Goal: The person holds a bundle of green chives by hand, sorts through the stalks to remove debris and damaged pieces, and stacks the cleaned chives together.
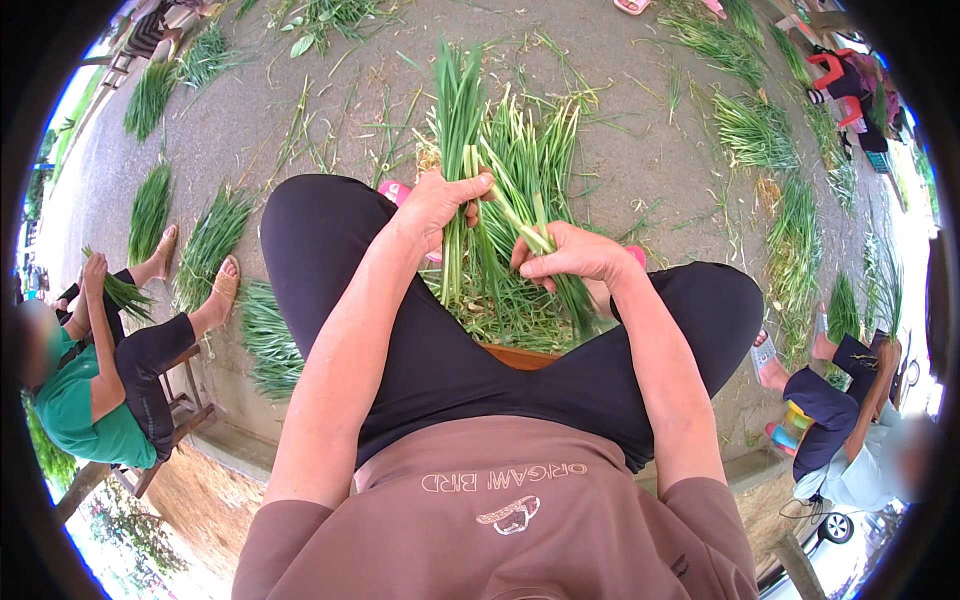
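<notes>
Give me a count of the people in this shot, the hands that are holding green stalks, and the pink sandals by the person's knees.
People, counting the camera wearer: 3, one seated left, one seated right
Hands holding green stalks: 3, left hand, right hand, left co-worker's hand
Pink sandals: 2
Total: 8

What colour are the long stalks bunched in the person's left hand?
Green, paling to yellowish-white at the cut ends: the bundle of long thin stalks in the left hand, head view.

Outdoor farm sorting yard, concrete ground (640, 150), scattered leaf bundles (150, 205)
</notes>
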Motion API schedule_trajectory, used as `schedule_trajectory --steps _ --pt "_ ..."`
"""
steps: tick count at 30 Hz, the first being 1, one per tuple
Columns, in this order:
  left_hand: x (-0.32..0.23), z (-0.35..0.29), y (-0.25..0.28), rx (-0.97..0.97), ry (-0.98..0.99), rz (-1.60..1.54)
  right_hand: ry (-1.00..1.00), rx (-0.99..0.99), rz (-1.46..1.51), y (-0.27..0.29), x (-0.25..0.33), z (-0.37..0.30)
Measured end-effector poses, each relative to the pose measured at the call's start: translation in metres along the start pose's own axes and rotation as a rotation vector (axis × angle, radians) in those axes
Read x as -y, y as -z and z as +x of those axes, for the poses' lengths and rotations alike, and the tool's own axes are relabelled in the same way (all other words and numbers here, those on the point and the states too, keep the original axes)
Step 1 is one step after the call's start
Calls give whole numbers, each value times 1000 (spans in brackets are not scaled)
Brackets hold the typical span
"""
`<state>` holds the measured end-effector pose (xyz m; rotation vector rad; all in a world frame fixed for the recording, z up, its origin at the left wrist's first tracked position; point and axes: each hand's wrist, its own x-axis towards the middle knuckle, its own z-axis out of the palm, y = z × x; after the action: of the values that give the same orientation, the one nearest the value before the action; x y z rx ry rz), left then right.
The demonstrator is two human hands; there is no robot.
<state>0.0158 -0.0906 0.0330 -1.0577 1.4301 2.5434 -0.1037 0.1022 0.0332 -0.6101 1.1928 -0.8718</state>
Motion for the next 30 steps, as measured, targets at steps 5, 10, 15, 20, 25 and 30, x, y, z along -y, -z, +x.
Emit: schedule_trajectory --steps 5,10,15,20,25,30 --pt "-4 -4 -5 -22 78 69 105 -94 138 0 1 0" --pt "-7 -8 -7 62 63 47 127 -94 113 0 1 3" --pt "-6 -6 -6 75 85 45 140 -113 119 0 2 4" --pt "-3 0 -6 -98 -9 -77 45 -71 21 3 -8 10" --pt "5 4 -5 -129 -99 14 -102 25 -79 -10 -12 15" --pt "21 5 -22 -83 -120 244 -35 9 -92 -25 -9 24"
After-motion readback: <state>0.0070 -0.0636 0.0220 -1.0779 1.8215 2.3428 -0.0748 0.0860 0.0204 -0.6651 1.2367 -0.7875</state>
